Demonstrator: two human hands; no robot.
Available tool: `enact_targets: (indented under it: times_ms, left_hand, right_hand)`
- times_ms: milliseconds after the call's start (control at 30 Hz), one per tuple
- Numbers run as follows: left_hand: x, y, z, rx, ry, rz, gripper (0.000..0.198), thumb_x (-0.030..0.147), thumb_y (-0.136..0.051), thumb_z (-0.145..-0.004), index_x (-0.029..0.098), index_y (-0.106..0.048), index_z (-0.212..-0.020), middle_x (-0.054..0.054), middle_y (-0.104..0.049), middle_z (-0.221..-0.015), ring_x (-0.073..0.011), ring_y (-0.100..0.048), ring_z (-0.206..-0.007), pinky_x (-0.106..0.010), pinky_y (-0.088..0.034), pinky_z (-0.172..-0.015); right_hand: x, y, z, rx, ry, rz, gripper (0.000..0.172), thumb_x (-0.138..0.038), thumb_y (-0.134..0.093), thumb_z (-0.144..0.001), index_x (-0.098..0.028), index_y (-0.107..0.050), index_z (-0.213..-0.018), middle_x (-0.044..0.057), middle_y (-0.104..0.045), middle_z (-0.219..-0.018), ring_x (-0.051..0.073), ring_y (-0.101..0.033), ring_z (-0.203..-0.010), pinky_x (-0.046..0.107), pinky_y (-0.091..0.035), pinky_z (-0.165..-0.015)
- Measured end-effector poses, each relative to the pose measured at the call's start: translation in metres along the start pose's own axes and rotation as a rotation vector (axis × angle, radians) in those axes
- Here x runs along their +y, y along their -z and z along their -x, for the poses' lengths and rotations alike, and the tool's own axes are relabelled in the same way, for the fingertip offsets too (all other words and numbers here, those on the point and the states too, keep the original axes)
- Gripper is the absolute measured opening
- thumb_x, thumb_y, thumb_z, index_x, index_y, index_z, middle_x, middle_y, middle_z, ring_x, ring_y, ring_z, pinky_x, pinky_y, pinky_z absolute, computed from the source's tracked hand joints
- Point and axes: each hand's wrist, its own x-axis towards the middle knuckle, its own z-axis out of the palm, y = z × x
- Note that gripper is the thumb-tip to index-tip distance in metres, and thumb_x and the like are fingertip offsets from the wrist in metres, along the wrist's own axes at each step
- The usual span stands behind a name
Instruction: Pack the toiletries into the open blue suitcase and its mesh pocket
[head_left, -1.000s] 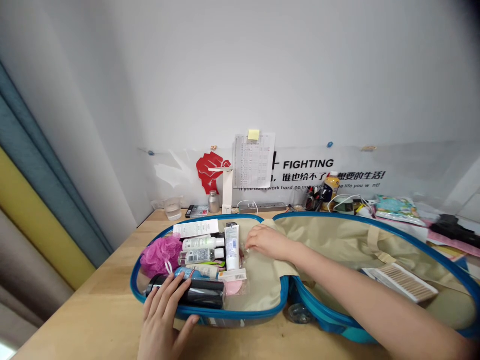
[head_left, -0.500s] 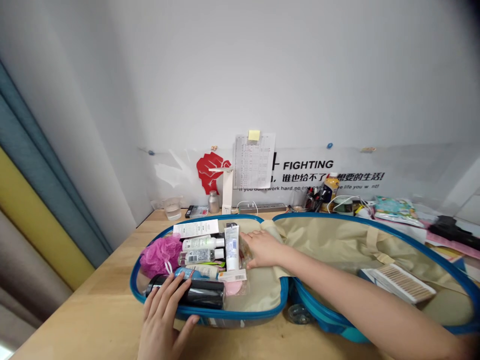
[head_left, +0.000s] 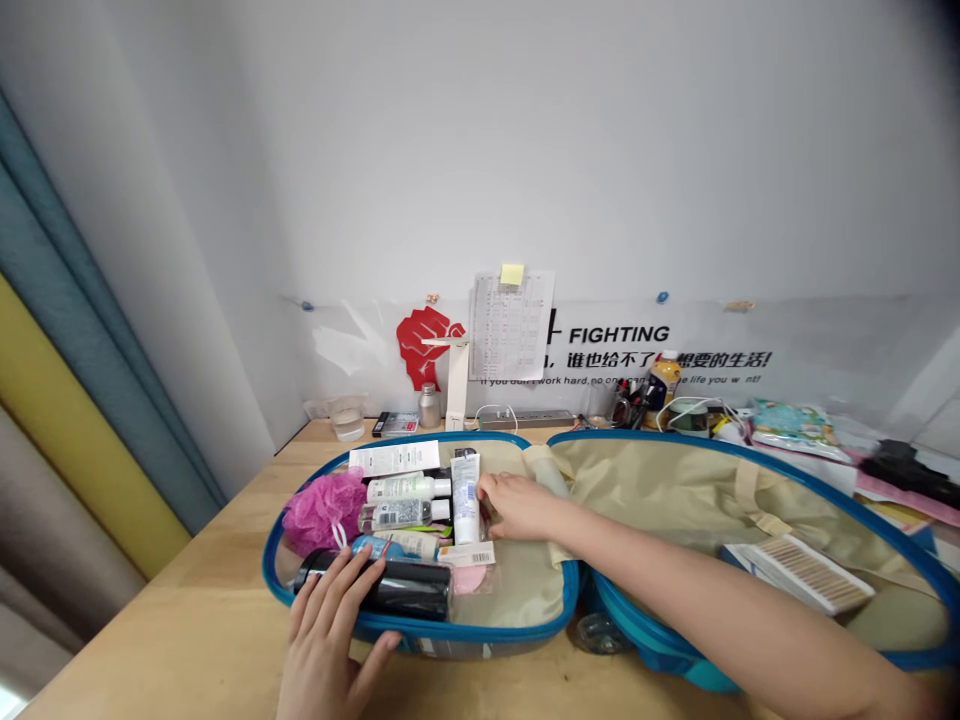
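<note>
A blue-rimmed suitcase (head_left: 517, 632) lies opened flat on the wooden table. My left hand (head_left: 334, 625) rests with fingers stretched out over its near rim and the end of a black cylindrical bottle (head_left: 412, 590). In the left half, my right hand (head_left: 517, 508) is closed beside a white tube (head_left: 466, 500); whatever its fingers hold is hidden. Left of the tube lie two small bottles (head_left: 397, 515), a white box (head_left: 394, 458) and a pink bath puff (head_left: 324, 510). A small flat box (head_left: 466, 555) and a pink round item (head_left: 469, 578) are below the tube.
A box of cotton swabs (head_left: 806, 572) lies in the suitcase's right half. Behind stand a glass of water (head_left: 346, 420), a white lamp (head_left: 456, 385), a power strip (head_left: 546, 417) and a yellow-capped bottle (head_left: 663, 385). A clear round object (head_left: 598, 633) sits by the hinge.
My right hand has drawn its fingers in and now covers the clear-wrapped item that showed beside the tube. My left hand stays on the bottle. The view has shifted slightly.
</note>
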Motion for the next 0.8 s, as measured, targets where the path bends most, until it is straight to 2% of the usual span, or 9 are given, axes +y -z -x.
enact_targets:
  times_ms: [200, 400, 500, 567, 667, 733, 800]
  left_hand:
    - [0.000, -0.002, 0.001, -0.015, 0.007, -0.002, 0.052, 0.044, -0.054, -0.088, 0.026, -0.048, -0.137, -0.008, -0.063, -0.131, -0.0257, -0.054, -0.125, -0.037, -0.024, -0.112]
    - [-0.001, -0.002, 0.003, -0.010, 0.023, 0.004, 0.050, 0.043, -0.053, -0.089, 0.026, -0.050, -0.136, -0.008, -0.063, -0.132, -0.0261, -0.053, -0.126, -0.039, -0.024, -0.113]
    - [-0.001, -0.003, 0.004, -0.010, 0.023, 0.008, 0.050, 0.044, -0.053, -0.089, 0.025, -0.050, -0.136, -0.008, -0.063, -0.131, -0.0263, -0.053, -0.126, -0.039, -0.024, -0.113]
    - [-0.002, -0.003, 0.004, -0.012, 0.031, 0.013, 0.050, 0.044, -0.053, -0.089, 0.026, -0.050, -0.135, -0.008, -0.063, -0.131, -0.0267, -0.053, -0.125, -0.040, -0.024, -0.113]
    - [-0.002, -0.004, 0.004, -0.009, 0.035, 0.021, 0.049, 0.045, -0.053, -0.089, 0.026, -0.050, -0.134, -0.008, -0.064, -0.130, -0.0273, -0.054, -0.124, -0.041, -0.024, -0.113]
    - [-0.002, -0.004, 0.004, -0.006, 0.037, 0.024, 0.051, 0.045, -0.052, -0.089, 0.026, -0.049, -0.135, -0.008, -0.064, -0.130, -0.0274, -0.054, -0.125, -0.041, -0.024, -0.113]
    - [-0.002, -0.004, 0.003, -0.006, 0.040, 0.020, 0.053, 0.046, -0.051, -0.088, 0.027, -0.048, -0.137, -0.008, -0.063, -0.130, -0.0275, -0.054, -0.125, -0.041, -0.023, -0.113]
  right_hand:
    - [0.002, -0.006, -0.003, 0.012, -0.016, -0.038, 0.038, -0.036, -0.065, -0.085, -0.016, -0.057, -0.116, 0.008, -0.061, -0.115, 0.019, -0.060, -0.102, 0.040, -0.050, -0.089]
    - [0.002, -0.004, -0.004, 0.066, -0.032, -0.149, 0.055, -0.023, -0.084, -0.060, -0.016, -0.059, -0.108, 0.010, -0.066, -0.107, 0.024, -0.064, -0.095, 0.033, -0.050, -0.081]
    - [0.012, 0.016, 0.004, 0.151, -0.068, -0.227, 0.059, -0.031, -0.083, -0.061, -0.018, -0.058, -0.113, 0.009, -0.066, -0.113, 0.022, -0.065, -0.095, 0.031, -0.051, -0.081]
    - [0.029, 0.040, 0.017, 0.251, -0.126, -0.278, 0.056, -0.039, -0.073, -0.075, -0.020, -0.053, -0.123, 0.009, -0.065, -0.118, 0.018, -0.066, -0.093, 0.031, -0.051, -0.080]
    - [0.071, 0.080, 0.048, 0.414, -0.261, -0.318, 0.045, -0.039, -0.051, -0.091, -0.021, -0.046, -0.131, 0.011, -0.062, -0.126, 0.015, -0.066, -0.091, 0.031, -0.052, -0.080]
    - [0.103, 0.098, 0.076, 0.476, -0.358, -0.314, 0.038, -0.037, -0.046, -0.093, -0.020, -0.051, -0.127, 0.011, -0.064, -0.124, 0.015, -0.066, -0.091, 0.032, -0.052, -0.079]
    - [0.135, 0.102, 0.107, 0.466, -0.447, -0.301, 0.028, -0.034, -0.051, -0.091, -0.019, -0.061, -0.112, 0.008, -0.070, -0.108, 0.015, -0.066, -0.084, 0.031, -0.052, -0.077]
